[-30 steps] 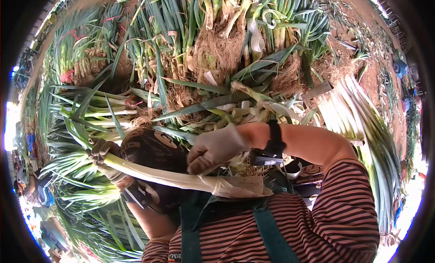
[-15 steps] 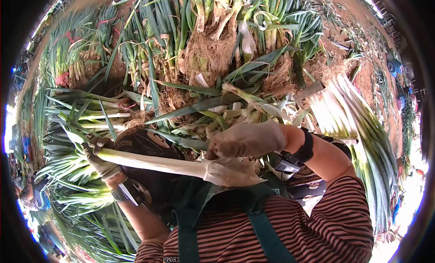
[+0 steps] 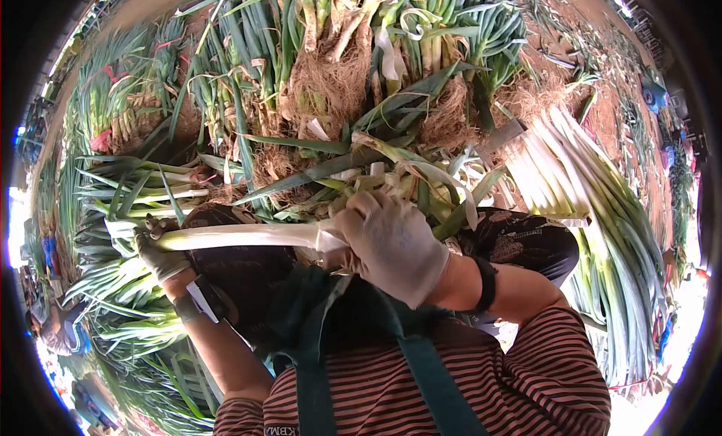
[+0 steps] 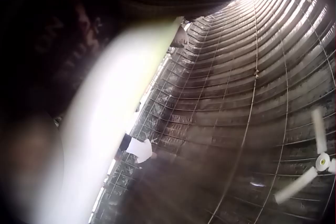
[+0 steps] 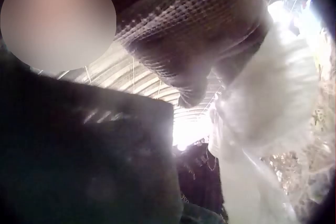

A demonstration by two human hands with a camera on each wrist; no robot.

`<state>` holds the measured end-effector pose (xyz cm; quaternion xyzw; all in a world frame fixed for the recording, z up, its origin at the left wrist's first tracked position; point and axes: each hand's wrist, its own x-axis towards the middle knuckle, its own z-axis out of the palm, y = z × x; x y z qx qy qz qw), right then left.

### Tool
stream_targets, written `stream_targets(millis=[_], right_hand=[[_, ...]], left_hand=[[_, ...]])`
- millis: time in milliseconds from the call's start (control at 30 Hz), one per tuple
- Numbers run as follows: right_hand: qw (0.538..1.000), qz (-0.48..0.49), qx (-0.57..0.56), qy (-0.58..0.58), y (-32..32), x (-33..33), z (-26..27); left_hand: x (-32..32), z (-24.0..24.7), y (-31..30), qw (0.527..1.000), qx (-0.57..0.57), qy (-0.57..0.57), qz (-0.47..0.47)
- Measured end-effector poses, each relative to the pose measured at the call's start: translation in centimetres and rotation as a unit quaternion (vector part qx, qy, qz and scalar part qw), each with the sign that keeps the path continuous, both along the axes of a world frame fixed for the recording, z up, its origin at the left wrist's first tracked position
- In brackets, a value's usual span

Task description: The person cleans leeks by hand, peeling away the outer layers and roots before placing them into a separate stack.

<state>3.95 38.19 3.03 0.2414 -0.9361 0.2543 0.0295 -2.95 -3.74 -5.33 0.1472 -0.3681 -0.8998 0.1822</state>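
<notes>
Bare reddish ground (image 3: 602, 30) is seen at the far edge, almost wholly covered by leeks. One large heap of untrimmed leeks (image 3: 338, 68), rooty ends outward, is spread across the top. One fan-shaped row of cleaned white leeks (image 3: 571, 188) is laid at the right, and further green bundles (image 3: 128, 188) are stacked at the left.

One leek (image 3: 241, 237) is held level across the lap, between two gloved hands. The left hand (image 3: 162, 255) is wrapped round its greener end, fingers curled tight. The right hand (image 3: 387, 244) is closed over its white end, where loose skin is bunched under the fingers. Two green apron straps (image 3: 429, 383) are seen over a striped shirt (image 3: 526, 376).

Little open room is left: the heaps crowd in on three sides, close to the knees, and the body closes the fourth.

The leek's root end is hidden beneath the right glove. In the left wrist view the leek (image 4: 110, 124) is only a pale blur, with an arched mesh roof (image 4: 252, 103) and one fan (image 4: 315, 166) behind it. In the right wrist view only the glove (image 5: 199, 35) and white skin (image 5: 262, 113) can be made out.
</notes>
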Motion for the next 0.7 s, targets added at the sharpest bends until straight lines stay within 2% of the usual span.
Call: stream_targets(millis=[33,133,167,200,267,300,367,400,433,467,533,700], right_hand=[[1.000,-0.002,-0.008,0.016,0.4,-0.4,0.2],[0.985,-0.027,0.166,-0.046,-0.3,-1.1,0.3],[0.984,-0.055,0.168,-0.036,-0.7,-0.8,0.4],[0.984,-0.045,0.158,-0.069,-0.9,-0.7,0.1],[0.980,-0.021,0.139,-0.137,-1.1,-0.5,-1.0],[0.983,0.006,0.145,-0.116,-1.1,-0.1,-2.0],[0.983,0.061,0.155,-0.071,-0.9,0.8,-3.6],[0.985,0.092,0.121,-0.086,-0.6,1.3,-3.7],[0.983,0.123,0.086,-0.101,-0.4,1.8,-3.5],[0.980,0.155,0.050,-0.118,-0.4,2.3,-3.4],[0.980,0.156,-0.030,-0.123,-0.5,3.4,-2.5],[0.952,0.169,-0.148,-0.209,0.6,4.6,0.6]], left_hand=[[0.0,0.4,0.4,1.000,0.010,0.013,-0.008],[-0.2,0.8,1.5,0.998,-0.011,-0.040,0.049],[-0.4,0.7,1.3,0.998,-0.015,-0.033,0.047],[-0.3,0.1,0.4,0.999,-0.014,0.022,-0.023],[-0.5,1.0,1.4,0.998,-0.040,-0.010,0.052],[-0.5,1.5,2.2,0.995,-0.062,-0.018,0.082],[-0.5,0.3,0.1,0.998,-0.047,-0.005,0.044],[-0.5,0.3,0.0,0.999,-0.043,-0.004,0.031],[-0.6,1.1,1.2,0.997,-0.040,-0.022,0.059],[-0.6,1.4,0.8,0.998,-0.068,-0.011,-0.001],[-1.7,0.1,-1.2,0.997,-0.032,-0.038,-0.052],[-3.3,-0.6,-0.8,0.991,-0.049,-0.120,-0.020]])
